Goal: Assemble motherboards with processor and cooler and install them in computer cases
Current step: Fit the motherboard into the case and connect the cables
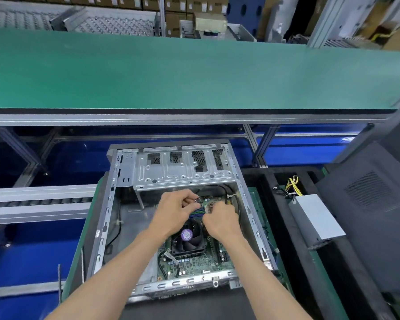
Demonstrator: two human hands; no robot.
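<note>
While deep in open computer case (116, 192): left hand (174, 210) fingers curled, pinching small dark connector over motherboard (194, 262) far edge. Right hand (221, 219) curled just beside it, fingertips down on board; held item, if any, hidden. Cooler fan (187, 237) below both wrists, partly covered. Drive cage (183, 167) beyond hands. Power supply (316, 219) right of case, well apart.

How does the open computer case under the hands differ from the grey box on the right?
The computer case lies open, showing its motherboard and fan; the grey box is closed. The case is much larger. Both hands, left hand and right hand, work inside the case; the box lies untouched, with yellow wires behind it. Both are bare grey metal.
</note>
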